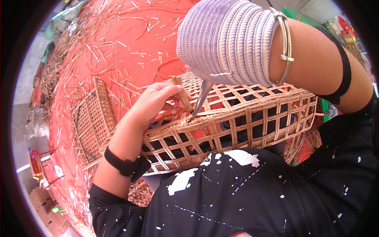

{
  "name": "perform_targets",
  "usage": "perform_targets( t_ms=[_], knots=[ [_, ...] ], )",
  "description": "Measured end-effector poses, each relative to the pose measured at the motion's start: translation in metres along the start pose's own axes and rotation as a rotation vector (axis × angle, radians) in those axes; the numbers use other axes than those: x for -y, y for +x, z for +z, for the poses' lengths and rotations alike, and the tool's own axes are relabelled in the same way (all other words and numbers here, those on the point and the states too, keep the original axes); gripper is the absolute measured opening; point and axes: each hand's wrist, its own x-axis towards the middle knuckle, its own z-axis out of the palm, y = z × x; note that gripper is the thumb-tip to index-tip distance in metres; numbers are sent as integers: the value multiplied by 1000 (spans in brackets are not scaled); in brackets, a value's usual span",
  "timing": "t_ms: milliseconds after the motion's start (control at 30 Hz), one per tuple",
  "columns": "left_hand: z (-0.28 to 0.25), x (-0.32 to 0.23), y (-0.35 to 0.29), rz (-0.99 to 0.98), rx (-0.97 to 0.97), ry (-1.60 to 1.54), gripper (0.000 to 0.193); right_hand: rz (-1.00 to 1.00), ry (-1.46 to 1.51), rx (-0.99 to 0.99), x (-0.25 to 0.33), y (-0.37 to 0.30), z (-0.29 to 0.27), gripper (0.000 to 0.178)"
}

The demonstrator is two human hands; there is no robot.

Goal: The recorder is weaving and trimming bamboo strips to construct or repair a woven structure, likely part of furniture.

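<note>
A woven basket (248, 123) of brown flat strips, with an open lattice, rests across my lap. My left hand (152, 103) is at its rim, thumb and fingers pinching a flat tan strip (182, 94) that stands up from the weave. Above the rim is my right hand (229, 43), covered by a white and purple knitted glove. From under the glove a pointed metal tool (202, 98) slants down, its tip at the rim beside the strip. The glove hides the fingers and the tool's handle; the hand appears closed around it.
A second lattice panel or basket (91, 118) lies left of my left forearm. Short strip cuttings (139, 55) are scattered over the red ground sheet (118, 31). A long heap of loose strips (59, 75) lines the far left. A small stool-like stand (39, 164) is at the left edge.
</note>
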Motion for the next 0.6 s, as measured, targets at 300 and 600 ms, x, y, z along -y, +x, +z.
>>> perform_targets(
  t_ms=[300, 600],
  knots=[
    [1, 0, -1, 11, -10, 17, 32, 145, -1210, 186, 71, 22, 3, 21],
    [1, 0, 0, 3, -6, 42, 31, -25, -1229, 149, 64, 25, 1, 21]
  ],
)
